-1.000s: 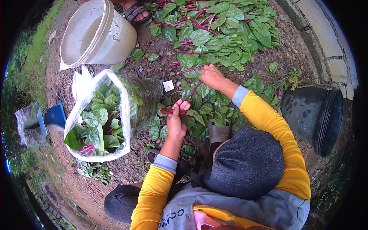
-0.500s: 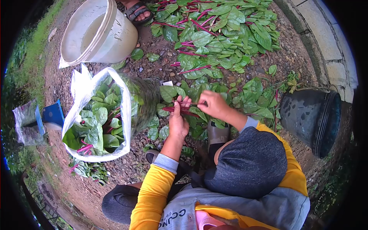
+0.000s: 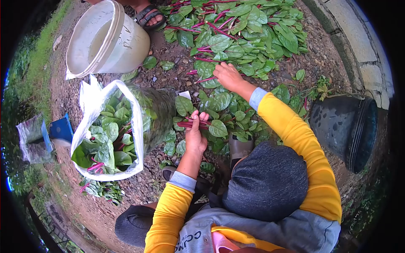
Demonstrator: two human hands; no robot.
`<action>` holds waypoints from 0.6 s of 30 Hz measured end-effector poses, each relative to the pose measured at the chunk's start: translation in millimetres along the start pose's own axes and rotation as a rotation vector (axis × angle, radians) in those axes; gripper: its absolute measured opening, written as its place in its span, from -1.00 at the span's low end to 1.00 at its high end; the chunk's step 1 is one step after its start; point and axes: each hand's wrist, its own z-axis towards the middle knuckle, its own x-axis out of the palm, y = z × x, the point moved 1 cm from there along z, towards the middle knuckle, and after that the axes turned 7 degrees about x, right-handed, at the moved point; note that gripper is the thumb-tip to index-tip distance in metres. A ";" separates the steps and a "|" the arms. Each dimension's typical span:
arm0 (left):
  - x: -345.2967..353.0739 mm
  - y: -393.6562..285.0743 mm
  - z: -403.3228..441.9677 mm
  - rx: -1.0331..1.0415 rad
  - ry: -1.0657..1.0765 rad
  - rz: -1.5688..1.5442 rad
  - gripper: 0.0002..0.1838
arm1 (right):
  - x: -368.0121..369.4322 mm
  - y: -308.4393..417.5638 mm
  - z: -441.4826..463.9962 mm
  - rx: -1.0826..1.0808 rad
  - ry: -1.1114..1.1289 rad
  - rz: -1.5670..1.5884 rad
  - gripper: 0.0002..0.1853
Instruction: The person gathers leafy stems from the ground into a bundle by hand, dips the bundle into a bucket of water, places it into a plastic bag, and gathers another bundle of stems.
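My left hand [image 3: 196, 137] is closed around a small bunch of Malabar spinach stems [image 3: 192, 125], their red stems pointing left and green leaves to the right. My right arm is stretched forward. At the near edge of a large heap of Malabar spinach [image 3: 253, 38], my right hand [image 3: 230, 78] has its fingers curled on a red stem [image 3: 206, 80]; the fingertips are partly hidden. Left of my left hand stands an open clear plastic bag [image 3: 137, 158] full of the same leafy stems. More loose leaves [image 3: 240, 120] lie on the ground beyond my left hand.
A white bucket [image 3: 130, 42] tilts at the upper left, beside another person's sandaled foot [image 3: 151, 17]. On the right a black bucket [image 3: 337, 126] lies on its side near a concrete edge [image 3: 354, 42]. A small leafy bunch [image 3: 105, 190] and a blue object [image 3: 61, 127] sit at the left.
My right hand has left the bunch at my left hand and moved forward to the heap's near edge. My left hand stays in place with the bunch.
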 end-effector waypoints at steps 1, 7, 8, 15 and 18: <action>-0.9 0.1 0.3 0.003 -0.006 0.001 -0.65 | 3.5 -0.9 -0.5 -0.024 -0.029 -0.046 -0.90; 0.1 -2.1 0.0 0.019 -0.075 -0.013 -0.61 | -13.4 5.8 -11.6 0.113 0.084 0.163 -0.92; 0.7 -2.2 1.2 0.020 -0.081 -0.024 -0.61 | -18.1 10.5 -16.1 0.116 0.103 0.247 -0.91; 1.1 1.9 10.9 0.030 -0.092 -0.064 -0.59 | -36.8 65.7 -60.1 0.091 0.409 0.703 -0.88; 1.4 -1.7 6.1 0.023 -0.077 -0.045 -0.58 | -32.3 80.3 -65.6 0.072 0.506 0.810 -0.87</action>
